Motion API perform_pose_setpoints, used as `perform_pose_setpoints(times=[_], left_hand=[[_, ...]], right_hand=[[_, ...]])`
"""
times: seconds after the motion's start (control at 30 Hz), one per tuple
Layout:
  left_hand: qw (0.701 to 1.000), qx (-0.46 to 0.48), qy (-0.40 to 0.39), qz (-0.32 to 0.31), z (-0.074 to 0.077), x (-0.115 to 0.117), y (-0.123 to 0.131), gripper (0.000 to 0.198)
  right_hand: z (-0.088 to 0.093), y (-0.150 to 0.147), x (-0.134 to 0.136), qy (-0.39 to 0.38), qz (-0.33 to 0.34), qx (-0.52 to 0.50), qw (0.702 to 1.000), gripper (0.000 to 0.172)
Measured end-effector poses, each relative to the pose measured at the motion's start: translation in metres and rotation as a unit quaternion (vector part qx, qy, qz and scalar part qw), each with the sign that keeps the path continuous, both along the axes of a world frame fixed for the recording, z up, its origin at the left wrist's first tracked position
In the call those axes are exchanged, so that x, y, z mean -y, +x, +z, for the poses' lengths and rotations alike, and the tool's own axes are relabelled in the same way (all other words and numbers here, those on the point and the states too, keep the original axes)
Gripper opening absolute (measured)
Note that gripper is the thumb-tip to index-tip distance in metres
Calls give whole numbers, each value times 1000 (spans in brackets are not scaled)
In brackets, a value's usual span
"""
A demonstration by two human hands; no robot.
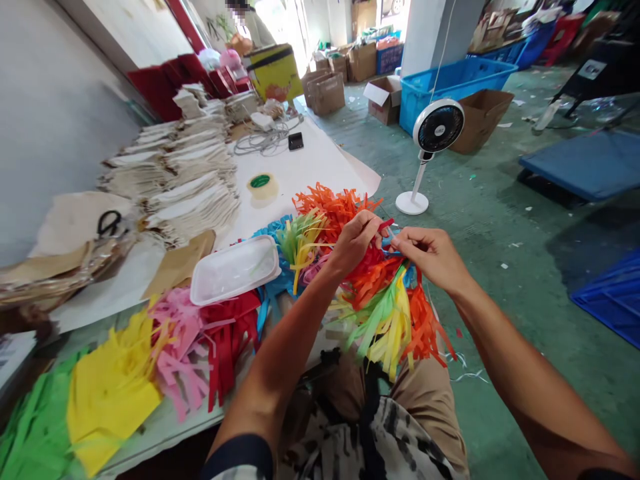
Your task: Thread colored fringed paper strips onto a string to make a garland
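Note:
Above the table's right edge, my left hand (356,241) is closed in a pinch on a red paper strip (387,225). Close to its fingertips, my right hand (425,252) pinches a small whitish, clear piece too fine to name. Below both hands hangs a fringed paper tassel garland (383,327) in green, yellow and orange, falling over my lap. More tassels lie behind, among them an orange one (327,207) and a pale green-yellow one (303,240). A white plastic tray (235,270) rests on blue and red fringes left of my left forearm.
Fringed paper in pink (183,333), yellow (113,387) and green (40,427) lies at the front left. A tape roll (263,190), stacked paper bundles (190,180) and black-handled scissors (109,223) are farther back. A white fan (413,202) stands on the floor. A person is at the back.

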State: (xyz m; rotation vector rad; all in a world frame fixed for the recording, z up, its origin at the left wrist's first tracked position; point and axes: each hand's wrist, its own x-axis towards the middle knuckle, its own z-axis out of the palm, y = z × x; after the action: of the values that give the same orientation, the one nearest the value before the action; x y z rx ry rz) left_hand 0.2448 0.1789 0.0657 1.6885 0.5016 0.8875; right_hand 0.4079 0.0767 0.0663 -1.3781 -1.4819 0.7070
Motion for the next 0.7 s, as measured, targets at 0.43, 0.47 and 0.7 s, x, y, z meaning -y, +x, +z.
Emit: perform_pose_setpoints(times=[0.43, 0.47, 0.7], left_hand=[[998, 25, -53, -32, -1, 5, 2, 23], [998, 22, -49, -31, 0, 5, 2, 23], [997, -42, 62, 16, 6, 10, -1, 11]], right_hand=[[-4, 1, 0, -6, 6, -26, 1000, 36], [-4, 1, 0, -6, 9, -25, 1000, 36], [0, -2, 3, -4, -18, -42, 999, 34]])
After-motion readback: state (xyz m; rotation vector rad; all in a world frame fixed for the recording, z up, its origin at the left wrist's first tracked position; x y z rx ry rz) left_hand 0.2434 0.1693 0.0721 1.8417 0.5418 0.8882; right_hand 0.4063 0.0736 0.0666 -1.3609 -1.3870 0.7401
